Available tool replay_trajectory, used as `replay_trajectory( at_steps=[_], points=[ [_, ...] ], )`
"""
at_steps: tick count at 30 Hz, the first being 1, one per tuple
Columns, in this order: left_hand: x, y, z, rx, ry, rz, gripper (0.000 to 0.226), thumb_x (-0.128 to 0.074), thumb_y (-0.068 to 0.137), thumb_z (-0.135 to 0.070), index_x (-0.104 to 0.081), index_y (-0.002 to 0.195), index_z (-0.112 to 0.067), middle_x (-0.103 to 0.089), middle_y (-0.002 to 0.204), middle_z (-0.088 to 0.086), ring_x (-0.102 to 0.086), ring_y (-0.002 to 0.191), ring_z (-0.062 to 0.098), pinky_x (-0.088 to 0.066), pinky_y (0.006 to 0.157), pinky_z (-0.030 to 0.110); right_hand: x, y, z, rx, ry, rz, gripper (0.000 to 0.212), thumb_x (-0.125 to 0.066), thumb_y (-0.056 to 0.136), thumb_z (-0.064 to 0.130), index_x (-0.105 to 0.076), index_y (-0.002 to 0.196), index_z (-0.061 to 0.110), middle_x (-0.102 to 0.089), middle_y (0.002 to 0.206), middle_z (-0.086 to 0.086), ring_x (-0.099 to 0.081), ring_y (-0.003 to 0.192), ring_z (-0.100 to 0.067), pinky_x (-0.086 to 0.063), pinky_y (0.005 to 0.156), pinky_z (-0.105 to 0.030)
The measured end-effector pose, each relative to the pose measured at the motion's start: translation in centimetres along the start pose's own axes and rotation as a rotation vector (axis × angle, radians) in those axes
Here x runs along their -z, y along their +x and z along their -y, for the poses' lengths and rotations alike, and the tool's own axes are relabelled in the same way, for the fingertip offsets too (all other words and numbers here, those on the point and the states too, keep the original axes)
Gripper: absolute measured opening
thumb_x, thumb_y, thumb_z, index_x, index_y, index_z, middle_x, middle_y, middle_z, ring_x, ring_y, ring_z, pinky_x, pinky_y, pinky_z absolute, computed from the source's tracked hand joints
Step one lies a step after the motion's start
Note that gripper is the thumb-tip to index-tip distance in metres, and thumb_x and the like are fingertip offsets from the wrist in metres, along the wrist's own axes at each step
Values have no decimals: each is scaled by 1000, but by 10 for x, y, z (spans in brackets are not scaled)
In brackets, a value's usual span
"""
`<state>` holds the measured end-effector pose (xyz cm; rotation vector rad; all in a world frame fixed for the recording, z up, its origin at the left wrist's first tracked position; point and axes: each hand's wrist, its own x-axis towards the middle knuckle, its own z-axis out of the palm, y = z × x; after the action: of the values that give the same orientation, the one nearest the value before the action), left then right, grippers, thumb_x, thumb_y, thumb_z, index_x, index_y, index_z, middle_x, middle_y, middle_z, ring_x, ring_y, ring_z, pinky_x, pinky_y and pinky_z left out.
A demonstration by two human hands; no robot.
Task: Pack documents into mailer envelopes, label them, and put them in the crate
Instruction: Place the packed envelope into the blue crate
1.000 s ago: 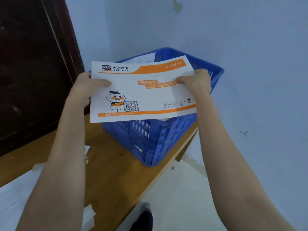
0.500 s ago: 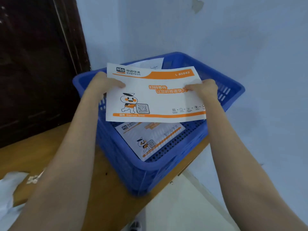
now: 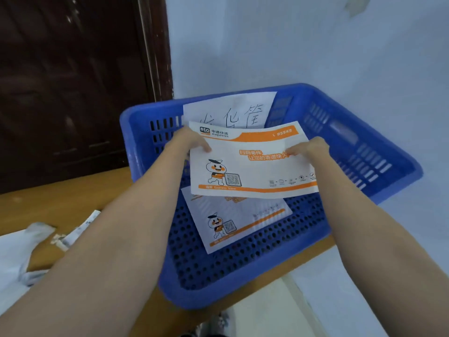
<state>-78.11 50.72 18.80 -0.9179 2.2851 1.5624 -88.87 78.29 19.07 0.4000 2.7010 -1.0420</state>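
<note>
I hold a white and orange mailer envelope (image 3: 252,164) flat inside the blue plastic crate (image 3: 369,152), a little above its floor. My left hand (image 3: 188,141) pinches the envelope's left edge, thumb on top. At the right edge, my right hand (image 3: 308,148) pinches it the same way. A second mailer envelope (image 3: 233,222) of the same kind lies on the crate's perforated floor below. A white sheet with handwritten characters (image 3: 230,111) leans against the crate's back wall.
The crate stands at the end of a wooden table (image 3: 65,203), overhanging its edge on the right. White paper and scraps (image 3: 21,249) lie on the table at the left. A dark wooden door (image 3: 73,81) stands behind; a pale wall is on the right.
Both hands have brought the envelope forward and down, from above the crate's near rim into the crate. The view has tilted down, showing the crate's floor and the envelope lying there.
</note>
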Motion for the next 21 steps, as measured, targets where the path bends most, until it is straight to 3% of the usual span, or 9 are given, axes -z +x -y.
replay_trajectory(
  at_steps=[4,6,10,13,17,21],
  points=[
    [-21,18,16,154,25,4,55,-79,75,-10,-54,123,-4,-63,119,16,-64,104,30,-53,89,45,-14,31,0,3,-133,67,47,-84,67,27,-45,88,11,-46,73,-3,-46,58,-19,-36,47,-31],
    [-31,29,27,211,2,-4,49,-78,75,-8,-54,118,-3,-64,116,17,-65,100,30,-54,86,43,-25,43,-1,8,-188,99,48,-84,66,28,-43,85,12,-44,72,-3,-45,59,-19,-41,53,-32],
    [-51,43,51,301,-13,-32,51,-79,74,-8,-56,119,-4,-65,116,18,-64,101,32,-53,89,48,-49,68,-12,13,-255,193,58,-84,66,27,-46,106,10,-53,99,-8,-58,94,-28,-51,75,-41],
    [-64,54,68,346,2,-48,51,-80,74,-11,-56,119,-3,-64,117,17,-64,102,33,-54,88,47,-67,82,-23,-3,-278,243,71,-83,66,26,-46,124,7,-56,118,-11,-59,105,-30,-53,85,-44],
    [-77,70,86,401,-11,-60,32,-79,74,-8,-57,97,-9,-66,114,15,-65,100,32,-56,79,42,-88,98,-37,-20,-329,302,54,-84,68,29,-52,108,9,-60,118,-11,-61,98,-26,-52,76,-35],
    [-84,82,100,465,-27,-33,43,-79,74,-7,-60,113,-4,-65,117,17,-64,103,34,-54,87,50,-108,109,-46,-39,-392,342,75,-84,68,33,-49,126,2,-58,124,-12,-60,102,-25,-49,69,-30]
  ],
)
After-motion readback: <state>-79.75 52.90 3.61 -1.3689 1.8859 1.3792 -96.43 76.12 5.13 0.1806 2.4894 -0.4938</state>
